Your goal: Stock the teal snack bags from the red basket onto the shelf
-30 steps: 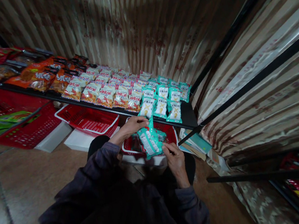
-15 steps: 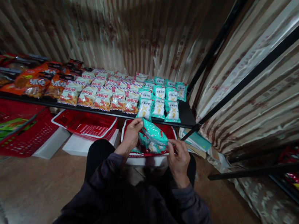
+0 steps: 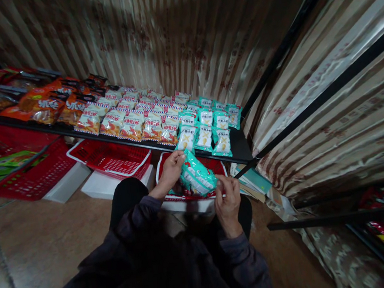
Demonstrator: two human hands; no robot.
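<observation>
Between my two hands a teal snack bag (image 3: 197, 174) is held slantwise by opposite ends. My left hand (image 3: 171, 169) pinches its upper left end, and my right hand (image 3: 228, 198) grips the lower right end, fingers curled. Underneath stands a red basket (image 3: 220, 168) with a white rim, its contents mostly hidden by the bag. Just beyond, on the black shelf (image 3: 240, 146), several teal and white snack bags (image 3: 204, 137) lie in rows. Left of them are rows of white and red snack bags (image 3: 131, 125).
Orange snack bags (image 3: 45, 108) lie farther left on the shelf. Below it are another red basket (image 3: 112, 160) and a larger one (image 3: 45, 175) with green packets. A black bar (image 3: 312, 92) slopes across the right, before a striped curtain (image 3: 337, 144). Books (image 3: 253, 178) lie on the floor.
The teal bag has been turned about between my hands, its printed side now facing me partly. Both hands keep hold of its ends. The view has shifted slightly.
</observation>
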